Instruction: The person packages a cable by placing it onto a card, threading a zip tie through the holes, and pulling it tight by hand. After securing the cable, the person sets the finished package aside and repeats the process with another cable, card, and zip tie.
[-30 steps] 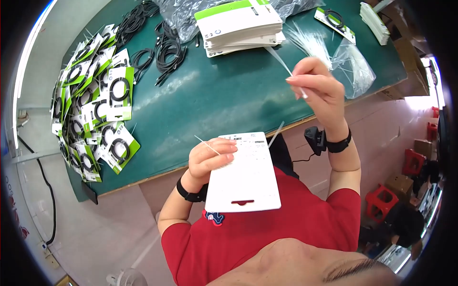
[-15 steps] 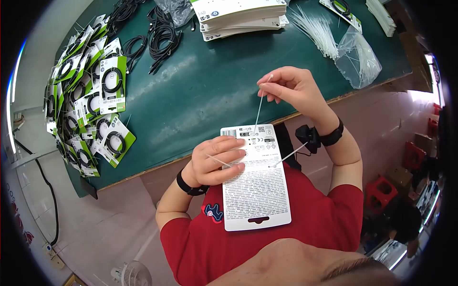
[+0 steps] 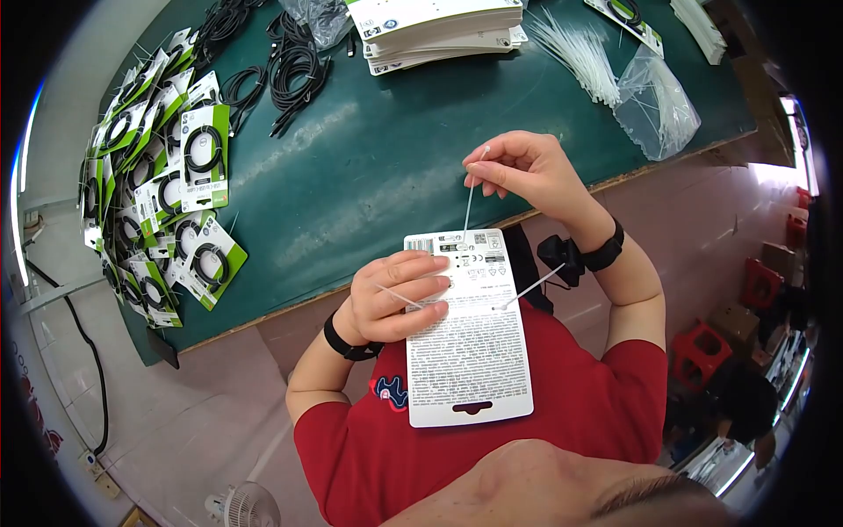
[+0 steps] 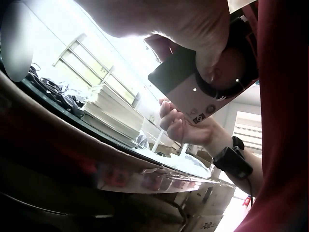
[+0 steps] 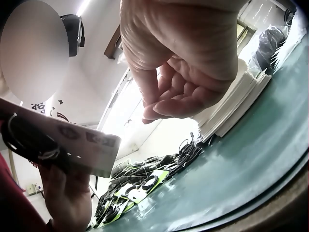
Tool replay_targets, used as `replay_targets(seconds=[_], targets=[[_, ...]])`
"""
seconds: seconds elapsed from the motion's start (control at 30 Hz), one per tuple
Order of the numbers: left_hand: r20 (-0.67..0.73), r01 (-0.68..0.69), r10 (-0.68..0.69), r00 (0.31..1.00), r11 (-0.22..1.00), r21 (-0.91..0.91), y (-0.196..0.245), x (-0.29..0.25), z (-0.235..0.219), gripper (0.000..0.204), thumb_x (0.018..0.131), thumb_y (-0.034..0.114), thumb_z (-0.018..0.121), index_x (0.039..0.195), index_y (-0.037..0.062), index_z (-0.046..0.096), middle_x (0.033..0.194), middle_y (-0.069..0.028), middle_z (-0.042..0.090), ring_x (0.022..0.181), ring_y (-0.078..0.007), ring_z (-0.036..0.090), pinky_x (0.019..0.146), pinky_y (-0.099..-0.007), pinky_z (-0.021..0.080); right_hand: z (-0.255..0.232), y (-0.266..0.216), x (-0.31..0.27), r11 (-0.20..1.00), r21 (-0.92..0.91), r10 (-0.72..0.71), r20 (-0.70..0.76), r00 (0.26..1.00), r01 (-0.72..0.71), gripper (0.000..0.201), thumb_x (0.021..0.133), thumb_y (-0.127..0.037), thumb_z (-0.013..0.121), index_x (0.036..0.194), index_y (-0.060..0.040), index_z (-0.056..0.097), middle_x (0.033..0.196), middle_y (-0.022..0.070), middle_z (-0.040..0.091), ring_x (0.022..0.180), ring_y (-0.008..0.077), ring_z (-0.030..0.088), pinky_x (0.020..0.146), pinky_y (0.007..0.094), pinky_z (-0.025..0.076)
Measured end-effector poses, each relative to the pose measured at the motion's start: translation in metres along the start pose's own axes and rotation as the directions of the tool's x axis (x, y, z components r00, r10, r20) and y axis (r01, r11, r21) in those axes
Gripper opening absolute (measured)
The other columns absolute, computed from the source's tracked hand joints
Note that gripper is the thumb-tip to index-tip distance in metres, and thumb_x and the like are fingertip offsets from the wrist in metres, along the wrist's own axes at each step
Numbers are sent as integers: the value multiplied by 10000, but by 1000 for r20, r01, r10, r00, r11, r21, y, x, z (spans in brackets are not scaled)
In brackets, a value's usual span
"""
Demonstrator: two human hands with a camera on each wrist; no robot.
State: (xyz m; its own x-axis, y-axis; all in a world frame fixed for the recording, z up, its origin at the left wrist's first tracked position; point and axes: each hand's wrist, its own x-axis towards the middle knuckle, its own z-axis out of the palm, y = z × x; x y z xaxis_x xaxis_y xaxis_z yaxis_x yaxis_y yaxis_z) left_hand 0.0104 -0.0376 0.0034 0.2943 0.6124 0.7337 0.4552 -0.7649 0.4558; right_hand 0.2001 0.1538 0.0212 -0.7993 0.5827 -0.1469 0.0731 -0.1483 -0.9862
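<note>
My left hand point(image 3: 395, 299) grips a printed card point(image 3: 470, 360), its text side up and its hang slot toward my body. Fingers lie across the top face; in the left wrist view the thumb presses on the underside. A coiled black cable point(image 5: 31, 140) sits against that underside. One white cable tie point(image 3: 531, 286) sticks up from the card's right half, and another tie point(image 3: 392, 293) pokes out by the left fingers. Beyond the card's far edge, my right hand point(image 3: 540, 180) pinches the upper end of a cable tie point(image 3: 468, 206); its lower end meets the card near the printed symbols.
Carded cables point(image 3: 167, 184) lie piled on the green table's point(image 3: 386, 158) left side, with loose black cables point(image 3: 297, 75) beyond. A stack of cards point(image 3: 439, 35) stands at the back. Right of it are loose cable ties point(image 3: 580, 61) and a clear bag point(image 3: 659, 114).
The right hand brought its cable tie down and left to the card, then shifted slightly further left. The left hand tilted the card so its printed face shows.
</note>
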Motion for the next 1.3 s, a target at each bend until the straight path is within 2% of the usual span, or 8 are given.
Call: replay_targets(seconds=[0.5,0.6,0.73,0.83,0.87,0.97,1.3], targets=[[-3,3,-3,1000,1000,10,-1,-1,2,270,799,68,714,1049,69,613,1074,-127,670,1055,-353,676,850,-439,585,0,2,-1,998,-8,59,-4,998,-59,141,936,-117,670,1008,1,698,876,86,731,700,80,660,588,182,499],[4,2,-2,1000,1000,8,-1,-1,3,269,802,69,711,1052,68,612,1080,-128,668,1051,-352,677,864,-447,577,1,2,-2,997,22,80,31,996,-81,154,940,-139,668,1007,-3,700,879,87,730,684,79,650,577,187,493],[-22,65,-65,998,997,-30,-3,-7,9,277,797,65,723,1049,71,607,1052,-115,678,1033,-333,685,964,-518,513,-1,8,1,978,86,185,83,979,-192,182,946,-164,666,1013,1,699,882,88,728,667,77,636,564,191,481],[-204,263,-267,942,964,-50,-5,-14,23,290,779,60,750,1027,76,600,999,-94,686,989,-297,696,1052,-585,413,2,19,4,975,73,205,88,975,-212,196,948,-171,664,1017,10,696,884,86,727,663,75,631,556,192,474],[-204,264,-269,941,963,-51,-7,-16,27,290,779,60,750,1027,76,600,999,-94,686,989,-297,696,1052,-585,413,3,23,5,973,66,215,90,972,-221,204,949,-175,663,1019,14,694,886,85,727,661,74,628,552,192,471],[-247,391,-389,888,919,-42,-11,-22,37,301,763,53,771,1004,82,592,943,-75,686,950,-269,701,1090,-615,349,9,36,7,971,61,226,90,970,-232,221,949,-192,662,1005,19,695,864,79,726,659,81,639,541,201,472],[-233,467,-474,849,880,-88,-15,-35,44,321,752,33,773,1015,70,593,947,-89,673,957,-261,695,1069,-600,384,21,44,12,972,-60,232,100,968,-227,221,951,-166,632,941,49,681,817,81,722,630,95,648,546,232,507]])
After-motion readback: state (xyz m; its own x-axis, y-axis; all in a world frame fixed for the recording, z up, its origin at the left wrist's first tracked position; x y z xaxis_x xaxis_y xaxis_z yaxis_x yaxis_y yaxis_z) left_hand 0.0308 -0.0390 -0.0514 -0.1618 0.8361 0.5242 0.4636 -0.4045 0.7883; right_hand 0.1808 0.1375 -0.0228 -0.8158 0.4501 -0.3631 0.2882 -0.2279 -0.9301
